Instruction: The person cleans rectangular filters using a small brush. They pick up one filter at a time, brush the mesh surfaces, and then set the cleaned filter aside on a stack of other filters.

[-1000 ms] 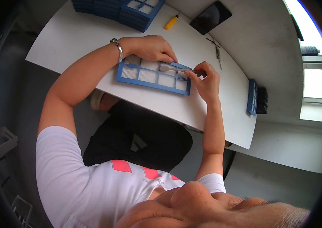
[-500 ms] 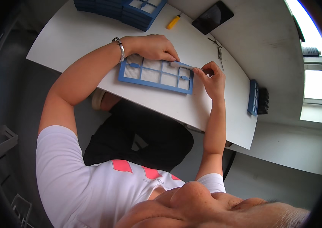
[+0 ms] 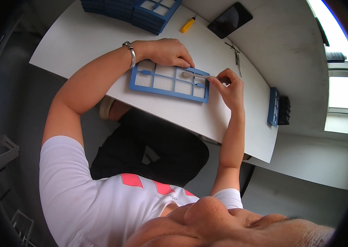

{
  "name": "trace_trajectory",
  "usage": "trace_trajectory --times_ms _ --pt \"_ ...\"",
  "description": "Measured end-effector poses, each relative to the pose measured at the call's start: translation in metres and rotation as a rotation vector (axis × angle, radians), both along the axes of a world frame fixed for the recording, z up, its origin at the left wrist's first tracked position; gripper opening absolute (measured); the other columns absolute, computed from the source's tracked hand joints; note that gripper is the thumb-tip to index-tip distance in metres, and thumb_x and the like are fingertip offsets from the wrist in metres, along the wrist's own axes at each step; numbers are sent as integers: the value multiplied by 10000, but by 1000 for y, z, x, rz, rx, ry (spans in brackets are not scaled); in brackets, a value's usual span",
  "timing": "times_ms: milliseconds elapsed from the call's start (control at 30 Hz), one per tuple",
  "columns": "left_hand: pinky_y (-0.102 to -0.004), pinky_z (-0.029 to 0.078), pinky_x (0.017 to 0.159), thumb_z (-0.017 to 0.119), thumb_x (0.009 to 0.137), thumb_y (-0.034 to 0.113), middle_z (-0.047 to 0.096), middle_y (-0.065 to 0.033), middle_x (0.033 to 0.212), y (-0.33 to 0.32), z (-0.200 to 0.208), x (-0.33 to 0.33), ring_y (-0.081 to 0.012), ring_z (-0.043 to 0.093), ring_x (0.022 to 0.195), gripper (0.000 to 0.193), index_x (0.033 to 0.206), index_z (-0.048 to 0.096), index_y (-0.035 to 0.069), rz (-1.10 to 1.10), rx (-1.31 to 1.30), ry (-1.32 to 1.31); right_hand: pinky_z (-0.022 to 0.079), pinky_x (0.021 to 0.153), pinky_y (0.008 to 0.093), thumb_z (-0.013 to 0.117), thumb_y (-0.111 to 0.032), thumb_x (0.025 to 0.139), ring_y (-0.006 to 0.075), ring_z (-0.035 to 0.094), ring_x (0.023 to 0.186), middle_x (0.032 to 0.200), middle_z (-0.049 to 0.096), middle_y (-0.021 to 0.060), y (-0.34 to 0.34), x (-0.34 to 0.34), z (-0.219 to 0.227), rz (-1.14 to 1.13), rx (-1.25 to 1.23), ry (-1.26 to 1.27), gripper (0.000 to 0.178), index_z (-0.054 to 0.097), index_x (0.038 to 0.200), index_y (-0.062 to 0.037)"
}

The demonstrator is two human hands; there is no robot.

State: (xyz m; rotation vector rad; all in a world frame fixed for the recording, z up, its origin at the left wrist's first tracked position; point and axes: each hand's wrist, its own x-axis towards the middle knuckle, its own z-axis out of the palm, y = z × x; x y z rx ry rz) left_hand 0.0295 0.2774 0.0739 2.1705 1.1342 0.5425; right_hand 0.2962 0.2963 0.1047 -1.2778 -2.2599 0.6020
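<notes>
A blue-framed pleated air filter [image 3: 169, 94] lies flat at the table's near edge, its white pleats divided by blue bars. My left hand [image 3: 167, 52] reaches over its far side, fingers curled and fingertips pressed on the far rim, holding it down. In my right hand [image 3: 230, 84], pinched between thumb and fingers, is a slim pale toothbrush [image 3: 198, 75]. Its rounded head rests on or just above the filter's right half; contact is hard to make out. The side of the head facing the filter is hidden.
Stacked blue filters [image 3: 149, 22] stand at the far left. A yellow-handled tool [image 3: 188, 25], a dark phone [image 3: 230, 19] and metal scissors or tweezers [image 3: 236, 55] lie along the far side. Another blue filter [image 3: 273, 107] stands at the right beside black parts [image 3: 284, 110].
The toothbrush head has moved from the filter's far rim nearer to me, onto the pleats. The filter has shifted slightly right. My left hand stays on the rim.
</notes>
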Motion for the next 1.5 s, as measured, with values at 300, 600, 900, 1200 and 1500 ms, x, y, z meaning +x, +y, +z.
trace_trajectory --times_ms 300,600,900,1200,1500 --pt "-286 515 888 583 960 244 727 -121 1115 1 -1 0 -209 683 1001 297 1153 723 67 -22 1 -1 441 614 268 873 -227 728 128 585 659 749 645 33 3 5 -3 39 23 10 311 633 772 -35" --pt "-289 517 885 588 957 240 726 -121 1118 1 0 0 -211 685 991 297 1154 721 60 -17 -5 -3 448 611 279 861 -208 741 137 613 683 759 642 39 1 2 -2 69 25 -19 284 639 780 -35" --pt "-302 524 882 587 958 233 726 -127 1116 2 -3 0 -221 685 995 292 1149 723 60 -10 4 -9 464 612 258 860 -187 738 143 626 695 756 641 46 -3 -1 0 95 41 10 274 643 781 -26" --pt "-291 527 868 592 955 235 730 -127 1102 2 -4 -1 -215 693 968 293 1147 723 56 -5 5 -25 473 605 266 865 -195 727 155 631 701 780 650 55 -4 -4 -5 94 162 -7 285 638 780 -31" --pt "-291 527 854 594 951 225 736 -115 1087 3 -3 -1 -210 693 960 280 1139 729 68 -11 5 -25 490 611 283 863 -198 725 162 640 706 777 645 57 -10 -11 -5 58 177 -10 286 630 771 -38"
